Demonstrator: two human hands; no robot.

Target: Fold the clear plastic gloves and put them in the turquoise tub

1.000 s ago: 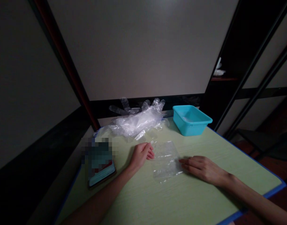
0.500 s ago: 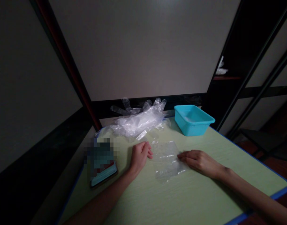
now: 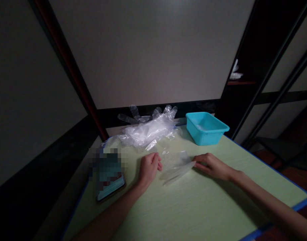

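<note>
A thin, clear plastic piece [image 3: 177, 164], like the film of the gloves behind it, lies between my hands on the table. Its near part is raised and folding over. My right hand [image 3: 212, 165] pinches its right corner between thumb and fingers, a little above the tabletop. Loosely curled, my left hand [image 3: 149, 167] rests on its side at the film's left edge; nothing shows inside its fingers. Behind both hands is a loose heap of clear disposable plastic gloves [image 3: 148, 132], several with fingers sticking up.
A turquoise plastic basin [image 3: 207, 137] stands at the back right of the pale green table [image 3: 168, 214], which has blue edging. To the left lies a phone-like device [image 3: 110, 189], partly pixelated. Cabinet panels [image 3: 156, 57] rise right behind the table.
My right hand has lifted the film's near right part and carried it up and away from me, so the flat piece is now folding. My left hand stays put.
</note>
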